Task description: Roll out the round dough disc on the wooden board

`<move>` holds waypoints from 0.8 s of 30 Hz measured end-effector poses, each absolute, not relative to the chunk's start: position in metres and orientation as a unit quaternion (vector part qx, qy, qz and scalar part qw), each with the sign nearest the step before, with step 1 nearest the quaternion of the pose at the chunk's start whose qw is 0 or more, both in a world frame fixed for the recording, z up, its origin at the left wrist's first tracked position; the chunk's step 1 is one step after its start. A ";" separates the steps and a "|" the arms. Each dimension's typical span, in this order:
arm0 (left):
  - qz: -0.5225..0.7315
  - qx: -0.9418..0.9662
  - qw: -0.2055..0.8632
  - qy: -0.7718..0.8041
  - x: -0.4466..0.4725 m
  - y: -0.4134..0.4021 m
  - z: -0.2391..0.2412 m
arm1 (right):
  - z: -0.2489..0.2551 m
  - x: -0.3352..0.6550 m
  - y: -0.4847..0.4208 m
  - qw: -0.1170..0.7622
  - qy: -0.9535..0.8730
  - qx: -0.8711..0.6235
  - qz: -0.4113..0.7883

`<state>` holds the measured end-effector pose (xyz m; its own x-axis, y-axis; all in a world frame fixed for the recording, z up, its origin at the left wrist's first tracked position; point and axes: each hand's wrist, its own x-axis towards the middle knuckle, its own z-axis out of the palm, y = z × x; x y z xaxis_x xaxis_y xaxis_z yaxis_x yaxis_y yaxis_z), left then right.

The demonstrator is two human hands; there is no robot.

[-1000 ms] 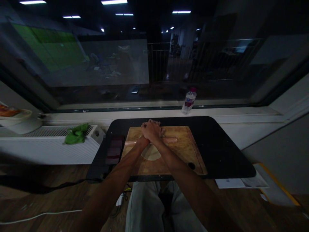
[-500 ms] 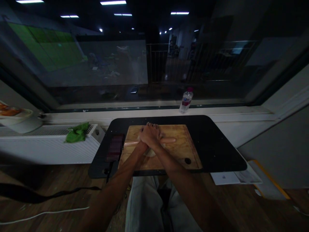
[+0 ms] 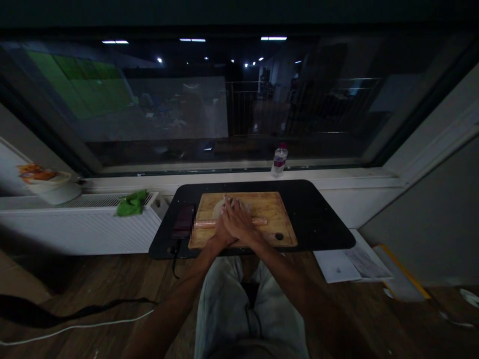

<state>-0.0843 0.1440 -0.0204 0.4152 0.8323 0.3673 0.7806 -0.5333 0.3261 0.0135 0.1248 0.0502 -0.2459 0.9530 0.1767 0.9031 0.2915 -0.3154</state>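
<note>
A wooden cutting board [image 3: 286,234] lies on a black table [image 3: 322,219]. Across the board lies a rolling pin [image 3: 205,224], with a pale sheet of dough [image 3: 216,208] showing just beyond my hands. My right hand [image 3: 236,219] lies flat on the middle of the pin, fingers stretched forward. My left hand [image 3: 220,233] is under it and largely covered; what shows is flat on the pin too. Both forearms reach in from below.
A water bottle [image 3: 279,160] stands on the window sill behind the table. A green cloth [image 3: 130,204] lies on the white radiator [image 3: 75,227], a bowl [image 3: 52,185] further left. Papers [image 3: 348,264] and cables [image 3: 86,319] lie on the wooden floor.
My stacked hands and the pin have moved back toward me along the board, uncovering dough on the far side. The camera has pulled back and tilted down.
</note>
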 end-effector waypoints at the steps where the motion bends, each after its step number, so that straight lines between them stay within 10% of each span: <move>1: 0.247 0.842 0.051 0.477 -0.086 0.143 -0.016 | 0.049 0.022 0.126 0.170 -0.780 -0.597 0.081; 24: 0.197 0.780 -0.046 0.592 -0.155 0.170 0.026 | 0.034 0.074 0.174 0.141 -0.786 -0.602 -0.027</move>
